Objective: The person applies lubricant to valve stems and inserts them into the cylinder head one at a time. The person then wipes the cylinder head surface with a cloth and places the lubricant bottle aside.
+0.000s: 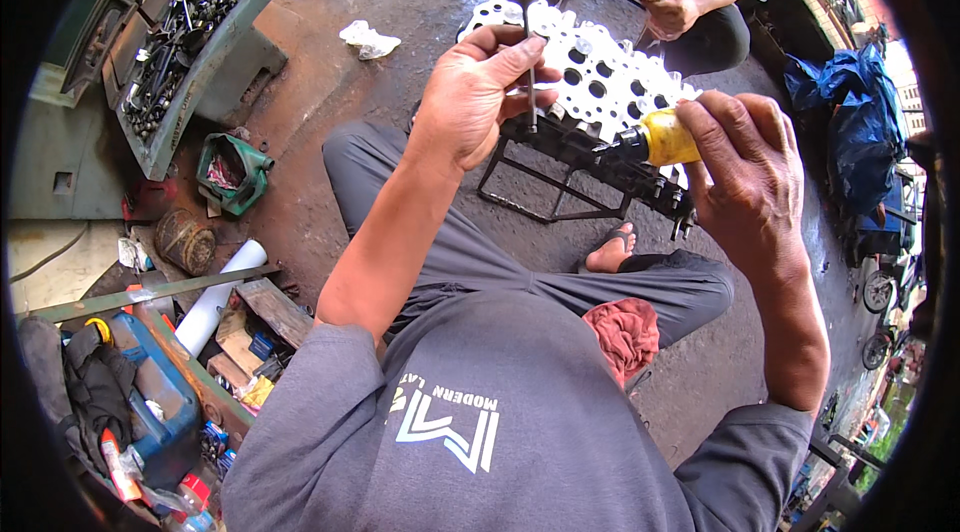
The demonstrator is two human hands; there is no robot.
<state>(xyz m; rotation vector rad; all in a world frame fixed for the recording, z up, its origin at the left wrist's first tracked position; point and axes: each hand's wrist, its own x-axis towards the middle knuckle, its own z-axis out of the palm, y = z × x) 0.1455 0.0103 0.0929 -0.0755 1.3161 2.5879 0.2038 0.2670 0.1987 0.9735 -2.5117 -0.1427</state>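
My left hand [462, 102] is raised, pinching an engine valve [532, 112] by its thin stem between thumb and fingers. The valve stands nearly upright, its flat disc end at the top. In my right hand [750, 167] lies a yellow squeeze bottle [668, 138], tipped so that its black nozzle points left toward the stem's lower end, with a gap between them. Beyond both hands a pale metal cylinder head [625, 82] with round holes rests on a black metal stand [520, 200].
Across the cylinder head squats another person, whose hands [672, 14] hold a tool. At left are a tray of small metal parts [185, 52], a cut green container [240, 177] and a blue toolbox [165, 412]. A red rag [622, 337] lies by my leg.
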